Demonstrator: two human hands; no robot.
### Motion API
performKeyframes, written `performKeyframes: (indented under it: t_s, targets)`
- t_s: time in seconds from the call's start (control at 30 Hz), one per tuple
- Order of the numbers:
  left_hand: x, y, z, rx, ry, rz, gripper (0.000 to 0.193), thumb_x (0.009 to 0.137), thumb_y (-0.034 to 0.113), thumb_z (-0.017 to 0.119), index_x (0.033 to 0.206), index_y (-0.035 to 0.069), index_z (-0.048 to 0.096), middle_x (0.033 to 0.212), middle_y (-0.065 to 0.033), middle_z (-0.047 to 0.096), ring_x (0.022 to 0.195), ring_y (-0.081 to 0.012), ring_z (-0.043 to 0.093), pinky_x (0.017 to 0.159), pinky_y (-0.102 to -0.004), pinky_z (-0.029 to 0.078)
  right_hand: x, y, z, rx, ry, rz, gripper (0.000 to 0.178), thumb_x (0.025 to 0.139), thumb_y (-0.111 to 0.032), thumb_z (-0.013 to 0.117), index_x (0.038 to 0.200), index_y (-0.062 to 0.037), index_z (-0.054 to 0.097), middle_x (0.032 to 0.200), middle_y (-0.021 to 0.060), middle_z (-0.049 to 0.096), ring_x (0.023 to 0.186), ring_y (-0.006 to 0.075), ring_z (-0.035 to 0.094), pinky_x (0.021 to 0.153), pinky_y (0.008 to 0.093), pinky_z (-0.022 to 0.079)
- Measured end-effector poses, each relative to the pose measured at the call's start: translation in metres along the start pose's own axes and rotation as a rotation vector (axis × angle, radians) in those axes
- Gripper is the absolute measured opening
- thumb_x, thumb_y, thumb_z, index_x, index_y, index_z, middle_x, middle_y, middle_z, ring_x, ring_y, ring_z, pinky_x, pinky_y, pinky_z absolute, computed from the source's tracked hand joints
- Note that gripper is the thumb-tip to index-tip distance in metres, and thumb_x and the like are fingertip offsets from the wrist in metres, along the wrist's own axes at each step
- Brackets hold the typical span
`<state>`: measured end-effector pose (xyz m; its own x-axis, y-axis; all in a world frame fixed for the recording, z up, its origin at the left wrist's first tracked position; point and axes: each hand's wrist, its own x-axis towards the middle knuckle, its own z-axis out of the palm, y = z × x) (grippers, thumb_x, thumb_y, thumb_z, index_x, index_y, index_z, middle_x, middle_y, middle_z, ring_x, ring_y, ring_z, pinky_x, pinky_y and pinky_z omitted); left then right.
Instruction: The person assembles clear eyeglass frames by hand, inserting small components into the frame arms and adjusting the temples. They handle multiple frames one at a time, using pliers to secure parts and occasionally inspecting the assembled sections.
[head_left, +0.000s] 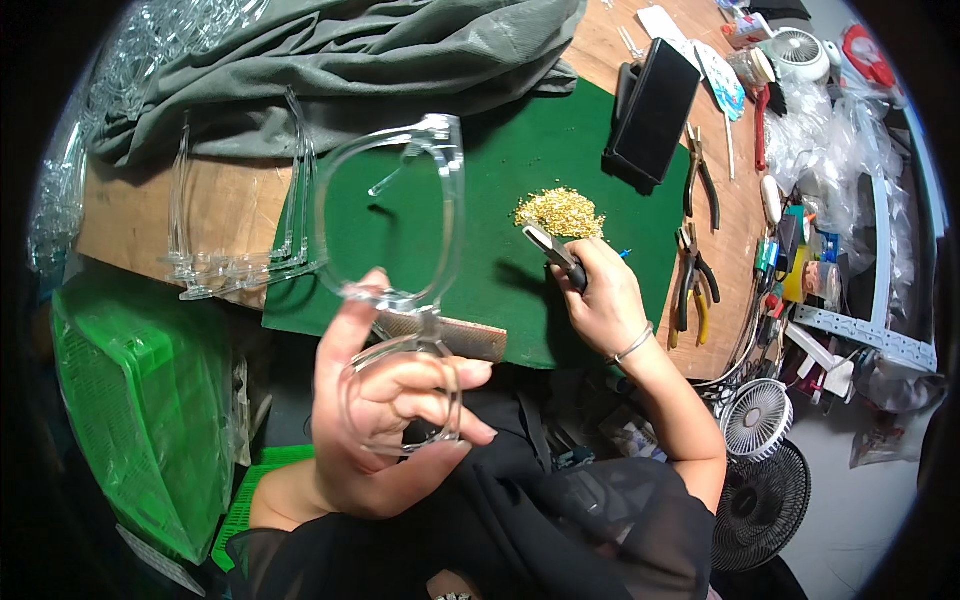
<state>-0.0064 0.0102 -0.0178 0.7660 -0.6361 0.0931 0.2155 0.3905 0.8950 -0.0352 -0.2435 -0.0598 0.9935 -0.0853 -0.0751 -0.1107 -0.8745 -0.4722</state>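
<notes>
My left hand (335, 430) is raised close to the camera, its fingers closed around a clear plastic eyeglass frame (456, 190). The frame is tilted up on end, one rim above the fingers and the other across them. In my right hand (610, 300) is a pair of pliers (553, 250) with metal jaws and dark handles, mostly hidden by the fingers. Just beyond the jaws lies a heap of tiny gold-coloured metal pieces (562, 212) on a green mat (490, 170). Several more clear eyeglass frames (240, 270) stand together left of the mat.
A black phone (655, 115) leans at the mat's far right. Pliers with dark handles (703, 180) and others with a yellow handle (690, 285) lie right of it. Grey cloth (380, 70) covers the back. A green crate (140, 400) stands left; a white fan (757, 418) is right.
</notes>
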Motion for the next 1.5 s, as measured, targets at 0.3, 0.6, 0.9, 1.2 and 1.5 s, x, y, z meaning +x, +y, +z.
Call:
performKeyframes:
  t_s: [0.3,0.6,0.9,1.2,1.5]
  targets:
    - [-0.005,0.006,0.006,-0.687,-0.125,-0.249,0.031,0.081,0.004,0.060,0.105,0.001,0.041,0.113,-0.0210,0.051,0.105,-0.0263,0.054,0.089,-0.0383,0.045,0.004,-0.004,0.009,-0.034,0.029,-0.007,0.016,0.073,-0.010,0.064,0.083,-0.0030,0.054,0.076,0.0130,0.055,0.072,0.0326,0.054,0.065,0.0401,0.042]
    - [-0.003,0.015,0.032,-0.377,-0.011,-0.505,0.040,0.088,-0.001,0.045,0.124,0.000,0.029,0.108,-0.0170,0.053,0.084,-0.0211,0.062,0.076,-0.0321,0.051,-0.025,-0.052,-0.042,0.560,0.074,-0.072,0.008,0.076,0.006,0.054,0.079,-0.0006,0.053,0.071,0.0084,0.053,0.063,0.0185,0.054,0.060,0.0270,0.044]
    - [-0.010,0.008,0.043,-0.373,-0.090,-0.504,0.049,0.084,-0.006,0.047,0.128,0.001,0.027,0.110,-0.0180,0.051,0.081,-0.0188,0.060,0.076,-0.0301,0.050,-0.029,-0.064,-0.029,0.543,0.351,-0.653,0.021,0.059,-0.002,0.069,0.078,-0.0047,0.060,0.068,0.0030,0.058,0.061,0.0178,0.055,0.059,0.0315,0.042]
    - [-0.008,0.009,0.040,-0.314,-0.151,-0.581,0.048,0.083,-0.006,0.047,0.127,-0.001,0.027,0.109,-0.0163,0.050,0.081,-0.0161,0.059,0.078,-0.0276,0.048,-0.027,-0.054,-0.021,0.675,0.298,-0.676,0.014,0.069,-0.007,0.071,0.079,-0.0046,0.062,0.073,0.0044,0.059,0.065,0.0187,0.056,0.064,0.0337,0.045]
    - [-0.009,0.002,0.040,-0.287,-0.137,-0.501,0.042,0.084,-0.002,0.048,0.123,-0.004,0.031,0.103,-0.0146,0.055,0.075,-0.0115,0.061,0.068,-0.0230,0.050,-0.025,-0.053,-0.023,0.805,0.181,-0.638,0.016,0.069,-0.004,0.072,0.082,-0.0034,0.061,0.074,0.0061,0.057,0.064,0.0203,0.054,0.061,0.0325,0.044]
